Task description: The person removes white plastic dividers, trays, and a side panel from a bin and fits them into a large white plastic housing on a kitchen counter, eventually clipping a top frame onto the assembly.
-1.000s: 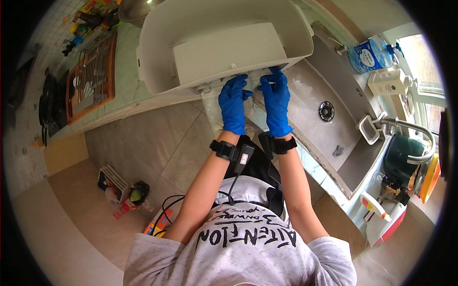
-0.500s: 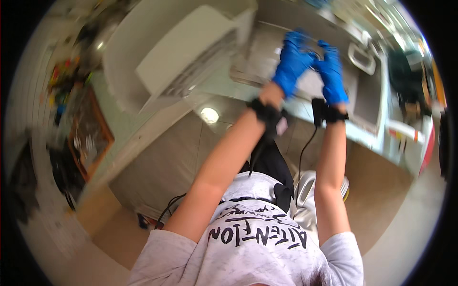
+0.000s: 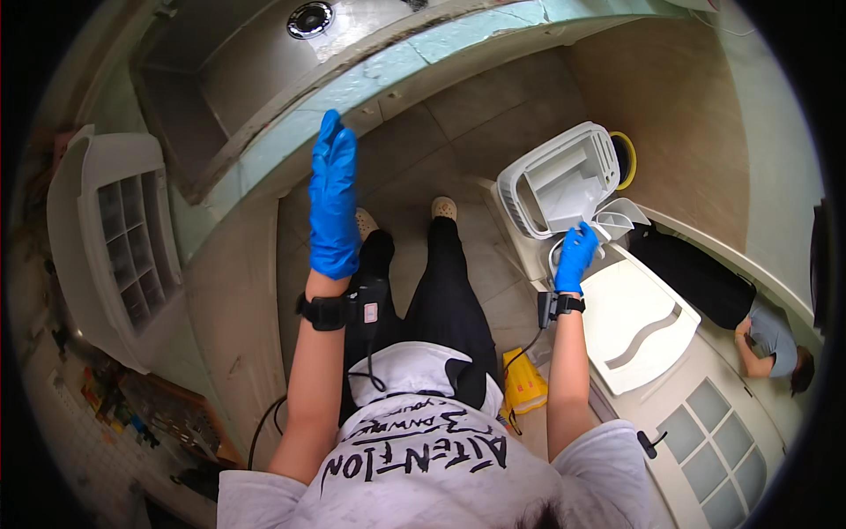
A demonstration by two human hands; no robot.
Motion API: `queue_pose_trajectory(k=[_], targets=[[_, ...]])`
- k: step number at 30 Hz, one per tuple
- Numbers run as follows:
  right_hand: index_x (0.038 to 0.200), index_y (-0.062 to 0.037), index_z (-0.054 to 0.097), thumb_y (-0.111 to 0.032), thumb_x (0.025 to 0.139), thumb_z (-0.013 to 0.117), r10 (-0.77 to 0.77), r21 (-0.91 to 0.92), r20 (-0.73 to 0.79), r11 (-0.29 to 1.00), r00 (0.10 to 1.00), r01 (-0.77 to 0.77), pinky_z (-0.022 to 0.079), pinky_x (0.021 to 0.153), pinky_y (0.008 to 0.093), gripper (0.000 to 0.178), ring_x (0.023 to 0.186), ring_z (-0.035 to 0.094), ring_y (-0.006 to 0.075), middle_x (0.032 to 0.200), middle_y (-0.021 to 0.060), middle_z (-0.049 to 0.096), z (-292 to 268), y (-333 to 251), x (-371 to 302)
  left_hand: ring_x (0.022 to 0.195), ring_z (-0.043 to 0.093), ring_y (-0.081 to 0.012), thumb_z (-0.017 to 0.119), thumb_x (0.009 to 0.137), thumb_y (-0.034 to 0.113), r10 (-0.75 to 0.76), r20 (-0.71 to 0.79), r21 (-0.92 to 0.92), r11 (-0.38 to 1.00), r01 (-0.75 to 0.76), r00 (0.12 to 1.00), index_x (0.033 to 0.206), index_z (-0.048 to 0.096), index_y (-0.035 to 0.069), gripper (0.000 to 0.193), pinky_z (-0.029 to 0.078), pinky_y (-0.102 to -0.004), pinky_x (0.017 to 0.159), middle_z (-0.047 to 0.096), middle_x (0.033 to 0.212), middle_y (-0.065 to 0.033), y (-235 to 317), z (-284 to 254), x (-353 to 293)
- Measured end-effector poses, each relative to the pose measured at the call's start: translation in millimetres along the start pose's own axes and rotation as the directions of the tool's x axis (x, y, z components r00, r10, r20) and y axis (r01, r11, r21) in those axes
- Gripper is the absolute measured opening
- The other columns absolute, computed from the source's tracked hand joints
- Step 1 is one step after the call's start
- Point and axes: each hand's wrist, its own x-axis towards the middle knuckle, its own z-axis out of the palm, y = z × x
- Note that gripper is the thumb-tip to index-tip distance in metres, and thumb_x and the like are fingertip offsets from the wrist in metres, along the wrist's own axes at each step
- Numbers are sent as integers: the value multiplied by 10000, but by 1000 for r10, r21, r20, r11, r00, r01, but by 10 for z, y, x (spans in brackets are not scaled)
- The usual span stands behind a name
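My left hand [image 3: 333,198], in a blue glove, is held up in front of the sink counter. Its fingers are stretched out and nothing shows in it. My right hand [image 3: 575,256], also gloved in blue, is low on the right, its fingers curled at a white plastic piece [image 3: 603,236] with a curved rim. The exact grip is partly hidden by the glove. Just beyond that hand is a white plastic bin [image 3: 515,181] with slotted sides and flat white parts inside. A white panel [image 3: 630,322] with a wavy slot lies beside my right wrist.
A metal sink [image 3: 256,75] with a drain is set in the green-tiled counter [image 3: 388,70]. On the left stands a white grid-fronted plastic unit [image 3: 110,238]. A yellow object [image 3: 525,383] lies near my right forearm. At far right, another person [image 3: 775,344] is by a black bag [image 3: 705,269].
My body has turned right, away from the sink. The hands, together over the sink before, are now apart: the left by the counter edge, the right down at the white plastic parts.
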Motion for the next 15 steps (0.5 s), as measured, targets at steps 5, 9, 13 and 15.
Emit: queue_pose_trajectory(k=[5, 9, 13, 15], targets=[[1183, 71, 392, -387, 708, 680, 535, 115, 192, 821, 823, -560, 340, 929, 371, 719, 1114, 417, 319, 1200, 236, 428, 84, 462, 655, 1189, 383, -197, 383, 909, 342, -106, -159, 4, 994, 108, 982, 1313, 347, 132, 456, 275, -364, 974, 393, 1303, -26, -162, 50, -107], [1247, 64, 327, -258, 632, 714, 236, 187, 375, 928, 896, -323, 315, 953, 381, 795, 1072, 431, 328, 1197, 234, 441, 420, 1034, 1020, 1120, 435, -166, 477, 871, 345, -194, -217, -96, 980, 176, 957, 1257, 417, 118, 452, 313, -318, 922, 464, 1215, -37, -38, 396, -212], [1014, -16, 581, -248, 714, 560, 55, -62, 813, 998, 579, -8, 389, 831, 338, 379, 965, 494, 230, 1052, 126, 553, -115, 1070, 1524, 1004, 479, -107, 517, 861, 232, -112, -385, -157, 986, 55, 916, 1235, 435, 103, 404, 377, -237, 816, 491, 1151, -6, 17, 369, -355], [1020, -5, 572, -153, 689, 558, 12, 114, 820, 976, 572, -185, 409, 800, 316, 362, 931, 513, 212, 1014, 96, 554, -914, -5, 1566, 998, 484, -87, 512, 863, 182, -19, -452, -149, 987, -54, 892, 1241, 422, 99, 397, 376, -225, 825, 487, 1173, 1, 84, 259, -419]])
